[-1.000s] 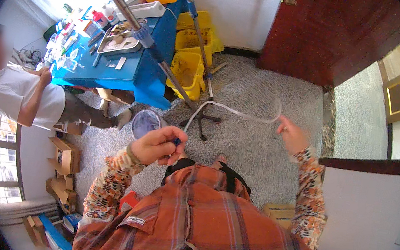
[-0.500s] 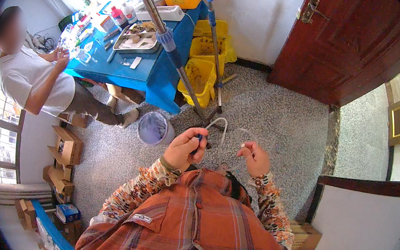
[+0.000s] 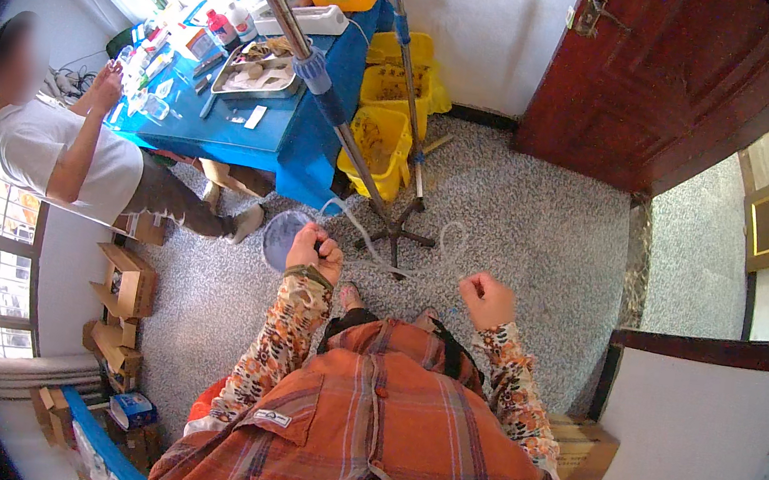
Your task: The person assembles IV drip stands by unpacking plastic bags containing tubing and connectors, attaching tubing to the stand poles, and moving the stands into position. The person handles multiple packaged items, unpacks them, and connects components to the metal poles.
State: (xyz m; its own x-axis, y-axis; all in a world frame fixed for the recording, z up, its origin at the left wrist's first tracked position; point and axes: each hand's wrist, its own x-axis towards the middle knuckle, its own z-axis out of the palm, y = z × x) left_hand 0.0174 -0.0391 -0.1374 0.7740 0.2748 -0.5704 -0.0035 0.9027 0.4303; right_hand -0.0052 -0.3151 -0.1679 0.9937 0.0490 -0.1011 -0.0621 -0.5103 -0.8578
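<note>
A thin whitish tube [image 3: 367, 240] rises in a bend from my left hand [image 3: 314, 252], which is closed round its end. Between my hands the tube sags, then curls into a loop nearer my right side. A small dark bit shows between my left fingers, too hidden to name. My right hand [image 3: 488, 301] is closed with knuckles up, beyond the loop. Whether it holds the tube's other end cannot be seen. Just behind my left hand stands a round bucket [image 3: 281, 235] on the floor. Both my forearms wear flowered sleeves.
Ahead are metal pole stands [image 3: 405, 89] on a dark wheeled base [image 3: 397, 233]. A blue-covered table [image 3: 252, 142] bears a metal tray [image 3: 240, 91] and bottles. Yellow bins [image 3: 380, 144] stand beside it. A person [image 3: 69, 149] works at left, near cardboard boxes [image 3: 122, 280]. A brown door [image 3: 652, 91] stands at right.
My left hand has moved left and slightly back, over the bucket's edge. The tube, earlier a short arch by my left hand, now stretches between my hands. My right fingers have curled in.
</note>
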